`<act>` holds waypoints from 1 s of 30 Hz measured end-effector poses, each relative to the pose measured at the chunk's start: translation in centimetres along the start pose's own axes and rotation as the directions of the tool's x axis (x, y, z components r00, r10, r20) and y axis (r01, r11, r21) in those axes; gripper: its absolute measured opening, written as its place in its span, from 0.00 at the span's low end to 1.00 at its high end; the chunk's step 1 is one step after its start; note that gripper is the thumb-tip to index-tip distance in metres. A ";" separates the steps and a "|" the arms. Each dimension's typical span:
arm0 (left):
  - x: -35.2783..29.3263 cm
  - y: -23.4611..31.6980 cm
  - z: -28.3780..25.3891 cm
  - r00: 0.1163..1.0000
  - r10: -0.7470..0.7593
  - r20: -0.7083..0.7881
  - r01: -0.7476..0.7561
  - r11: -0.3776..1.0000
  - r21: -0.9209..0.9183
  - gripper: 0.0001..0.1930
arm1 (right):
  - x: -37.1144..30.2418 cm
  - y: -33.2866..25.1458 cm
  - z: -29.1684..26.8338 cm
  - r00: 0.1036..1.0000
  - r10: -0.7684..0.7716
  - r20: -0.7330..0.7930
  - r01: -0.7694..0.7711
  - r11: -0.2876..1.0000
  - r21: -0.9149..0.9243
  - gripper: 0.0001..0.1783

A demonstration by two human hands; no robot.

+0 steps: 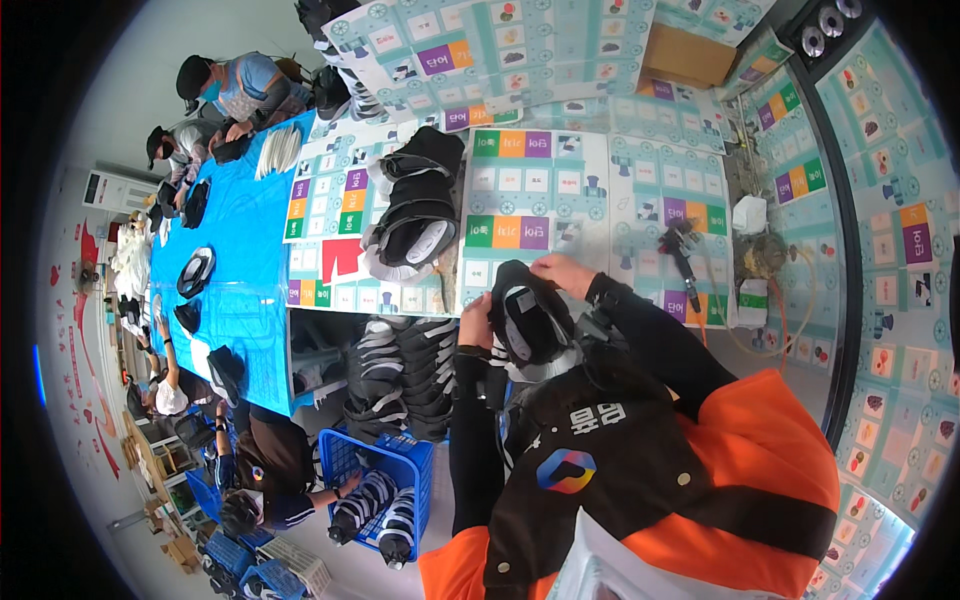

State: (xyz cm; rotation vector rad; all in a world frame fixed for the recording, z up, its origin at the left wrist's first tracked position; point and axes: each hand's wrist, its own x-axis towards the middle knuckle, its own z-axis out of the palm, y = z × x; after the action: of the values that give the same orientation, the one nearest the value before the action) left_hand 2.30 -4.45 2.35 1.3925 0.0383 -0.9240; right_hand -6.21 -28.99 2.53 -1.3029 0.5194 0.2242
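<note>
Head view, black cap: the black cap point(530, 318) is held up at the worktop's near edge, in front of the person's chest, its pale oval inner panel facing the camera and a whitish part at its lower end.
Left hand: the left hand point(476, 322) is closed around the cap's left edge; its far fingers are hidden.
Right hand: the right hand point(562, 274) pinches the cap's upper right edge, fingers mostly closed.
Worktop: the worktop point(575, 238) is covered with patterned teal and white sheets.
Cap stack: beyond the left hand, a stack of black and white caps point(420, 195) rests on it, just beside a red piece point(342, 261).
Tool: a dark handheld tool point(682, 262) lies to the right, near an orange hose point(703, 330).
Below: more stacked caps point(425, 370) sit under the worktop's edge.
Basket: a blue basket point(427, 470) on the floor holds striped cap stacks point(365, 505); a co-worker's hand point(350, 484) reaches into it.
Blue table: co-workers point(265, 88) handle dark items along a blue-covered table point(240, 310).
</note>
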 end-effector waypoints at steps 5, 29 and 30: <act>0.1 2.9 -1.0 0.989 -0.131 0.070 0.142 0.974 -0.176 0.19 | -3.4 -5.7 2.6 0.841 -0.515 0.166 0.523 0.696 -0.492 0.31; -4.5 16.5 19.9 0.819 0.562 0.114 -0.325 0.291 0.900 0.21 | -11.6 0.4 -15.5 0.931 -0.190 -0.313 0.139 0.974 -0.180 0.41; -4.0 17.0 21.4 0.867 0.490 0.096 -0.265 0.289 0.920 0.24 | -11.0 4.5 -18.8 0.816 -0.425 -0.393 0.172 0.826 -0.537 0.43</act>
State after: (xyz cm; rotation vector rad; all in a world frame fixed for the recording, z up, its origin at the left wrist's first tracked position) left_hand -0.98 -22.02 23.41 2.4132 -0.7689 -0.3026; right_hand -22.16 -44.36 0.80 -1.9349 0.7037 -0.2964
